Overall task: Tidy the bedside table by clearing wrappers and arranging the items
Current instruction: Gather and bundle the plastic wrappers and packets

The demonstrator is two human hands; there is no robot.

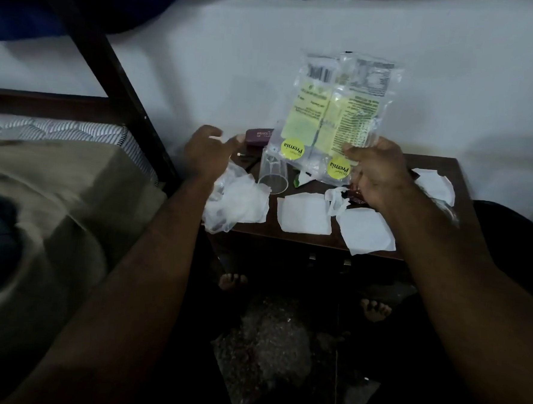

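Two bare forearms reach from the near edge of the view toward a dark wooden table (288,236), and below them the person's bare feet (232,282) stand on the dim floor in front of it.

The right hand (379,174) grips the lower corner of a clear plastic wrapper (336,112) with a yellow-green printed label. Its fingers are curled round the plastic, and it holds the wrapper upright above the middle of the table, in front of the white wall. The left hand (205,154) hovers over the table's left edge, fingers spread and loosely bent, with nothing in it.

Just under the left hand a crumpled clear bag (237,203) lies at the front left corner and hangs partly over the edge. Beside it a clear plastic cup (273,175) lies on its side with its mouth toward the front. Two white paper squares (305,215) lie along the front edge, the right one overhanging it, and a third white paper (434,185) sits near the right edge. A dark red wrapper (357,198) shows just below the right hand. A small maroon box (258,135) rests at the far edge.

Left of the table stands a bed (41,188) with a beige cover.
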